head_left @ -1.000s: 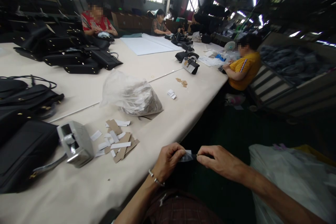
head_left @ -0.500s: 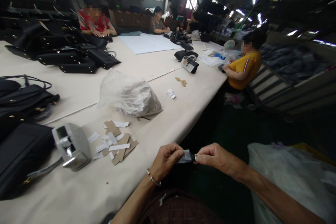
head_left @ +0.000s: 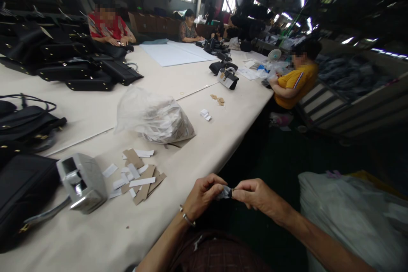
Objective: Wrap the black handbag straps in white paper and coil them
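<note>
My left hand [head_left: 204,195] pinches a small dark strap-like piece with a greyish wrapping [head_left: 225,192], just off the table's near edge. At the other end of this piece, my right hand [head_left: 259,197] is closed, thumb and fingertips pressed on its gold-coloured metal end. Both hands are in the air above the dark floor, close together. Only a short stretch of the piece shows between them; the fingers cover the rest, and its exact kind is unclear.
Left of my hands, brown and white card strips [head_left: 145,180] lie on the table [head_left: 159,225] by a tape dispenser [head_left: 82,182]. Behind them sits a clear plastic bag [head_left: 156,114]. Black handbags [head_left: 76,70] are piled left. A large plastic bag [head_left: 347,216] stands right. Several co-workers sit around.
My hands have drawn closer together, and less of the wrapped piece shows between them. My right hand has moved slightly left. The view has shifted a little.
</note>
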`<state>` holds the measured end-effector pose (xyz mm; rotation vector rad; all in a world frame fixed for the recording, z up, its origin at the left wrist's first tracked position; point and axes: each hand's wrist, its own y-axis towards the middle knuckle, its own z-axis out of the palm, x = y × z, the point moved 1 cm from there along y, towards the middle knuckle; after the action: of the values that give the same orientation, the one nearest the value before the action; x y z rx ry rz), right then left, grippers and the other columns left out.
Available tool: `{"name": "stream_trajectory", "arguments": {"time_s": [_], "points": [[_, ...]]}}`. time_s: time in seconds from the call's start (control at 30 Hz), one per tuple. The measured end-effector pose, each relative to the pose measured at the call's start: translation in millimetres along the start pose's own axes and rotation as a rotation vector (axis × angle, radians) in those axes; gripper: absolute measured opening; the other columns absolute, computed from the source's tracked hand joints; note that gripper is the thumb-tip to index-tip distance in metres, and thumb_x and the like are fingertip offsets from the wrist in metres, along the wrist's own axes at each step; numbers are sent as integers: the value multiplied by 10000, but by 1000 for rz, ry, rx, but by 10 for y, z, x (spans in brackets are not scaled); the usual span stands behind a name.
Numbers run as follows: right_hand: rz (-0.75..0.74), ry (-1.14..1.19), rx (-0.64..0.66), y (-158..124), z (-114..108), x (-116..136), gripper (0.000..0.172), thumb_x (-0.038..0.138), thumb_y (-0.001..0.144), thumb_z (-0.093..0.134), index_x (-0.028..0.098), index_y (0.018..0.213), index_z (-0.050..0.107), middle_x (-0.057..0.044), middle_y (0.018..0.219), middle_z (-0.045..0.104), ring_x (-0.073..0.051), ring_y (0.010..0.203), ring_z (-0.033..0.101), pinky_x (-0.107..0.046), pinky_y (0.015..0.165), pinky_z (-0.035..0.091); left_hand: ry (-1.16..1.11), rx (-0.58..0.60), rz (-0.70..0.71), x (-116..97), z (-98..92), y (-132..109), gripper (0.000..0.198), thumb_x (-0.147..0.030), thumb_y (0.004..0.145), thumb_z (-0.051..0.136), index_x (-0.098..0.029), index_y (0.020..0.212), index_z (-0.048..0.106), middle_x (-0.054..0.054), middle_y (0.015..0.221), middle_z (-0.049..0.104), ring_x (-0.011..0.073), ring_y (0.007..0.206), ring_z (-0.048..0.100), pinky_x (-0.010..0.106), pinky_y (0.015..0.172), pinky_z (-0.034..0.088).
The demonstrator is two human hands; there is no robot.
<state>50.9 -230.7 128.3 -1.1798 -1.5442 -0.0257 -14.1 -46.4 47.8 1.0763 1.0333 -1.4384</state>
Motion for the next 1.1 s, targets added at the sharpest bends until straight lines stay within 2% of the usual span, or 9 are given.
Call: {"name": "stream_trajectory", "arguments": {"time_s": [0.17, 0.27, 0.4, 0.5, 0.6, 0.77, 0.9, 1.0, 1.1], "points": [[-44, 77, 72, -111, -159, 45, 488, 592, 801, 605, 121, 847, 722, 47, 529, 463, -78, 505, 339, -227, 499, 233, -89, 138, -54, 15, -57, -9, 359, -484, 805, 691, -130, 862, 683, -13, 701, 571, 106, 647, 446, 232, 610, 337], [-30, 67, 44, -145, -209, 44, 451, 561, 812, 597, 125, 815, 713, 51, 527, 449, -78, 512, 321, -234, 510, 230, -120, 133, -71, -1, -19, -35, 351, -471, 737, 757, -132, 790, 682, -21, 674, 567, 99, 631, 432, 234, 602, 322], [-24, -109, 27, -170, -196, 48, 366, 500, 821, 602, 151, 761, 696, 37, 560, 511, -93, 540, 397, -237, 531, 292, -160, 150, -122, 12, 73, -66, 335, -442, 706, 795, -131, 785, 699, -13, 656, 602, 90, 597, 457, 225, 573, 331], [-33, -192, 50, -198, -151, 73, 345, 490, 827, 608, 161, 797, 708, 24, 615, 557, -105, 575, 458, -231, 540, 326, -228, 181, -168, 111, 120, -66, 347, -435, 699, 808, -125, 817, 706, 21, 687, 670, 92, 578, 534, 211, 554, 376], [-33, -182, 71, -213, -110, 76, 311, 458, 822, 617, 161, 782, 698, 28, 615, 550, -99, 567, 439, -226, 522, 306, -320, 215, -217, 286, 132, -51, 448, -505, 646, 830, -119, 830, 696, 46, 705, 704, 107, 555, 592, 201, 518, 413], [-35, -151, 73, -207, -116, 23, 331, 472, 809, 637, 150, 781, 708, 40, 593, 491, -87, 558, 381, -222, 505, 271, -394, 312, -272, 472, 105, -70, 644, -660, 588, 796, -106, 897, 685, 54, 689, 707, 86, 464, 555, 179, 428, 397], [-9, -146, 182, -229, -140, 25, 314, 431, 820, 613, 155, 876, 753, 32, 585, 510, -84, 519, 404, -214, 479, 295, -347, 327, -277, 387, 97, -113, 475, -559, 658, 800, -115, 779, 684, 9, 571, 654, 62, 423, 501, 159, 398, 345], [7, -152, 231, -250, -123, 51, 295, 390, 825, 594, 161, 902, 764, 25, 551, 563, -77, 472, 410, -203, 449, 281, -350, 346, -296, 285, 123, -127, 425, -515, 660, 815, -126, 770, 684, 13, 604, 672, 93, 477, 566, 177, 437, 417], [54, -128, 268, -255, -73, 52, 277, 333, 804, 571, 166, 916, 761, -9, 671, 697, -66, 434, 430, -191, 423, 285, -367, 392, -312, 227, 160, -127, 447, -517, 637, 830, -119, 790, 693, 36, 656, 691, 121, 543, 619, 201, 479, 473]]}}
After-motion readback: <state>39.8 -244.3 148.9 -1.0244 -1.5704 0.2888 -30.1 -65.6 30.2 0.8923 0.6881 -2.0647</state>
